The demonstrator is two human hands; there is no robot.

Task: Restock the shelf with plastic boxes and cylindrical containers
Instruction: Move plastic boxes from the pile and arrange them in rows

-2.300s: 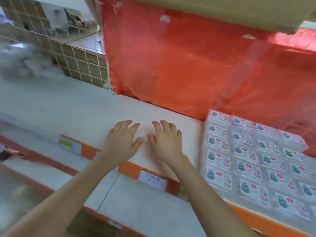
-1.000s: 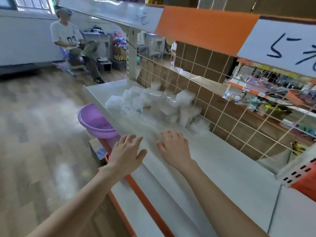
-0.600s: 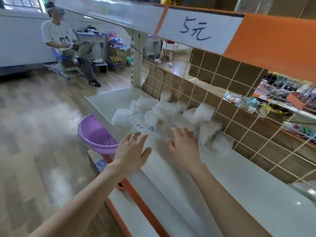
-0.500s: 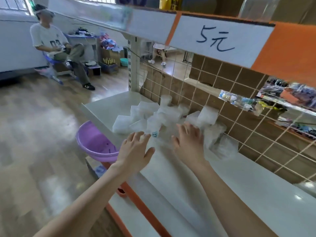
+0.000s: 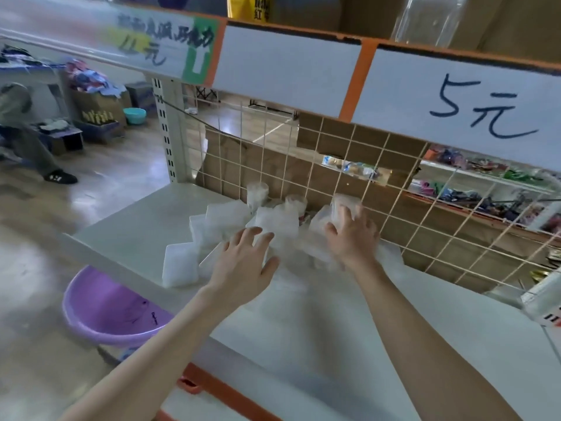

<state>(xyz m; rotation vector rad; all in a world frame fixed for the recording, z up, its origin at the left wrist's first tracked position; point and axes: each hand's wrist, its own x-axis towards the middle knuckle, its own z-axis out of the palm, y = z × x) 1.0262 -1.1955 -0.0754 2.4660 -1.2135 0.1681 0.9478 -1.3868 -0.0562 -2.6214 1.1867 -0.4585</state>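
Note:
A loose pile of translucent plastic boxes point(image 5: 228, 219) lies on the white shelf point(image 5: 303, 335), against the wire grid back. One flat box point(image 5: 179, 263) sits apart at the pile's left edge. Clear cylindrical containers point(image 5: 257, 192) stand upright behind the boxes. My left hand point(image 5: 243, 264) hovers with fingers spread over the pile's near side and holds nothing. My right hand point(image 5: 352, 235) lies with fairly straight fingers on the right of the pile, touching a blurred cylindrical container point(image 5: 341, 203). Whether it grips that container is not visible.
A purple basin point(image 5: 112, 311) sits below the shelf's left front corner. The wire grid point(image 5: 334, 165) closes the back. An upper shelf edge with a "5元" sign point(image 5: 482, 107) overhangs. A seated person point(image 5: 21, 132) is far left.
The view swung left from the stacked labelled boxes to this pile. Both hands have moved forward along the shelf and now reach the pile, the right one onto a container.

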